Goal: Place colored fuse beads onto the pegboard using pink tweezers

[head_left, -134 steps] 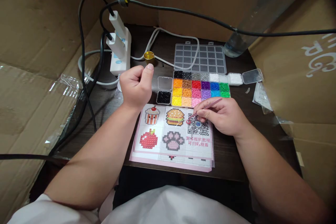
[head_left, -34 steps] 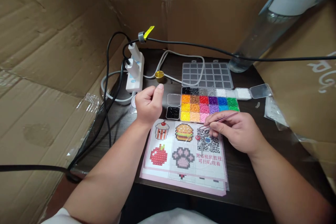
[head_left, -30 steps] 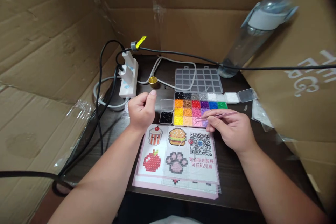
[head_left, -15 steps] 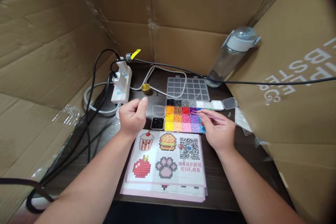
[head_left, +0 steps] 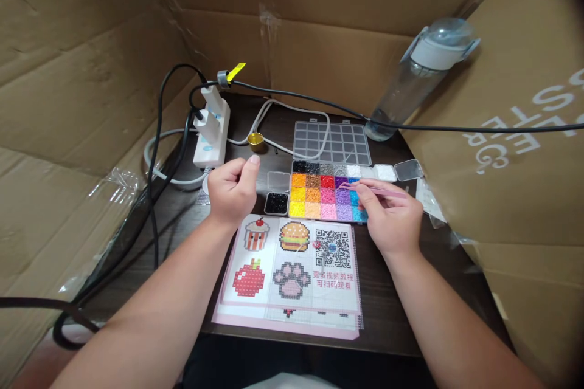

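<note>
My right hand pinches pink tweezers, their tips over the red and purple compartments of the colourful bead box. My left hand is curled in a loose fist, thumb up, resting left of a small box of black beads. In front of both hands lies a pattern sheet with a cupcake, burger, apple, paw and QR code, under a clear pegboard with a few beads on it.
The bead box's clear lid lies open behind it. A power strip with chargers and cables, a gold cap and a water bottle stand at the back. Cardboard walls close in on all sides.
My right hand has moved with the tweezers from the pattern sheet up to the bead box. The left hand has stayed in its fist. The camera view has tilted up.
</note>
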Motion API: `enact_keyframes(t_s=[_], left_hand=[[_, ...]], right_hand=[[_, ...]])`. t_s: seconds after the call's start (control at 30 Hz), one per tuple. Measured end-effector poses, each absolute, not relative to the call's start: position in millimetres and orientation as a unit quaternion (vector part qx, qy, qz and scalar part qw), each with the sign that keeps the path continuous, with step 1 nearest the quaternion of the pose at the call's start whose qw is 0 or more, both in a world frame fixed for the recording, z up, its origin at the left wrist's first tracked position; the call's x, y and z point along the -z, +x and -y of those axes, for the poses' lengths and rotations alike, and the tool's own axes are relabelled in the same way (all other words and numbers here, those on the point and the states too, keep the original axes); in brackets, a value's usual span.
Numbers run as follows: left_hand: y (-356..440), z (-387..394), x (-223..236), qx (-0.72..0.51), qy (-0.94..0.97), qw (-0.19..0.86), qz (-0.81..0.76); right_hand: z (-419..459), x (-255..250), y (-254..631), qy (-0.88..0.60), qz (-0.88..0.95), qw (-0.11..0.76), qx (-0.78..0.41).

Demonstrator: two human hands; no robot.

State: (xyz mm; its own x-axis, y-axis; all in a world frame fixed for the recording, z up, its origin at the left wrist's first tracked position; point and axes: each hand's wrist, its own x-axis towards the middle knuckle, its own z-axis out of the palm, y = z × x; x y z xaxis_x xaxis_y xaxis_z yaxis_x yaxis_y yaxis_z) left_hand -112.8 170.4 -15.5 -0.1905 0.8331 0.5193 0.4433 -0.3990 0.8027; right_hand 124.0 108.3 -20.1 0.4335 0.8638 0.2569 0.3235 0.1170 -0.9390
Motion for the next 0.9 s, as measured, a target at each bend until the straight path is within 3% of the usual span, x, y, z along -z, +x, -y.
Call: enact_keyframes(t_s=[0.9], left_hand=[[-112.4, -171.1, 16.3, -0.576, 0.611, 0.173, -0.514]], right_hand=[[-106.1, 20.2, 125.1, -0.61, 0.486, 0.569, -0.26]])
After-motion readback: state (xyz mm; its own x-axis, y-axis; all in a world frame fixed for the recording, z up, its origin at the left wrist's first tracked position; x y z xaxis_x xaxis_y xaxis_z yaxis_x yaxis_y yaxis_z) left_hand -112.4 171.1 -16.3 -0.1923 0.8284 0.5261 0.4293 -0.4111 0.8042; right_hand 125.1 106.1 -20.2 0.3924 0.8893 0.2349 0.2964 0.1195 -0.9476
